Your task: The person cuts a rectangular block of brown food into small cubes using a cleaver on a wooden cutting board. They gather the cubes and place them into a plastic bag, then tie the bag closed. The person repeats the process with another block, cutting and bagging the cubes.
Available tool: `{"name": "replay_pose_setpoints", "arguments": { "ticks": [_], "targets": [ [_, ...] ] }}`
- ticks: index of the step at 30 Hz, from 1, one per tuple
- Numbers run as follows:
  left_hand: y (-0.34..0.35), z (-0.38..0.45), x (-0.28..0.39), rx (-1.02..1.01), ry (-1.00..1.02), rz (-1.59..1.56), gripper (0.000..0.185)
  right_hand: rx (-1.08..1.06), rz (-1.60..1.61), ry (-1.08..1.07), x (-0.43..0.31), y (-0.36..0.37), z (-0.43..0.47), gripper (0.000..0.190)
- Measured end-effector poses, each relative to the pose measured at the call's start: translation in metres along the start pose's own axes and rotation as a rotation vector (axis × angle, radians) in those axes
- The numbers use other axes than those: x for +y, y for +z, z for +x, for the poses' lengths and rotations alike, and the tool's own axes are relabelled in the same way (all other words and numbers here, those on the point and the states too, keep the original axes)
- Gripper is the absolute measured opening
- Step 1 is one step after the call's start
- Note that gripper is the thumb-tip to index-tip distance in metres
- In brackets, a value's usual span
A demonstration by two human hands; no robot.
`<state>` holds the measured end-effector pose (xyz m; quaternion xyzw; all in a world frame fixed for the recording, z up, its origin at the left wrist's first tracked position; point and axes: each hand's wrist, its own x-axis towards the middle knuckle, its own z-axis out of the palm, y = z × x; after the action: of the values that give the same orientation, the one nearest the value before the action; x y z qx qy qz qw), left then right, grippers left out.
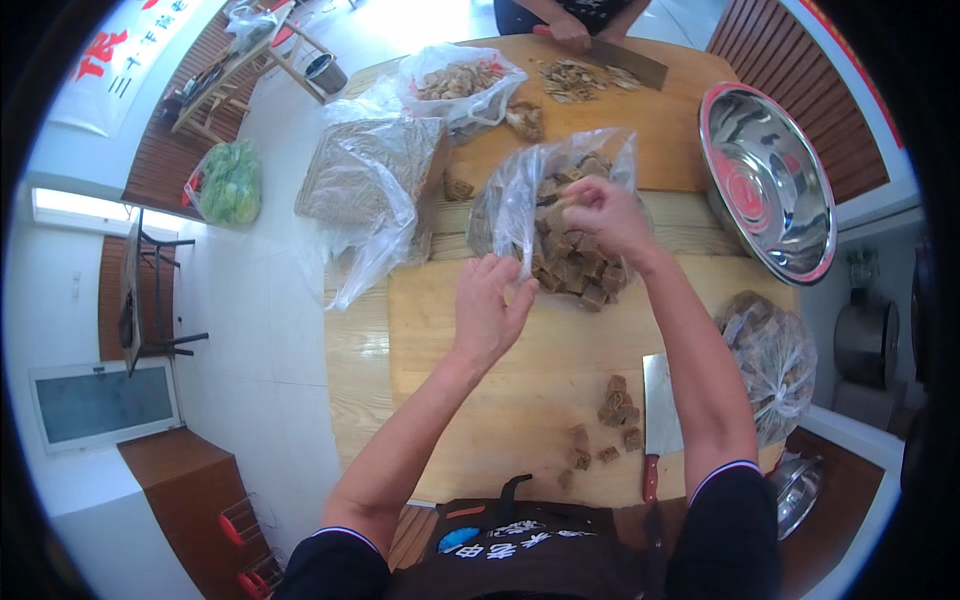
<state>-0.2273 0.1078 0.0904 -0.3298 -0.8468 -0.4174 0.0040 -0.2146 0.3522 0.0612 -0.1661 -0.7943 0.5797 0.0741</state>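
A clear plastic bag filled with brown cubes stands at the middle of the table. My left hand pinches the gathered edge of the bag at its near left side. Over the bag's mouth is my right hand, its fingers curled; whether they hold a cube or the plastic cannot be told. Nearer to me, several loose brown cubes lie on the wooden board. A cleaver with a red handle rests beside them, partly under my right forearm.
Left of the bag sits a plastic-covered brown block stack, with a bag of light brown pieces behind. A large steel basin and a tied bag stand right. Across the table, another person's hand holds a cleaver by chopped pieces.
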Motion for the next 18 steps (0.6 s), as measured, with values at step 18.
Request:
{"name": "replay_pose_setpoints", "arguments": {
  "ticks": [18],
  "targets": [
    [0.001, 0.022, -0.018, 0.152, -0.449, -0.957, 0.014, -0.087, -0.054, 0.19, -0.012, -0.019, 0.004, 0.034]
  ]
}}
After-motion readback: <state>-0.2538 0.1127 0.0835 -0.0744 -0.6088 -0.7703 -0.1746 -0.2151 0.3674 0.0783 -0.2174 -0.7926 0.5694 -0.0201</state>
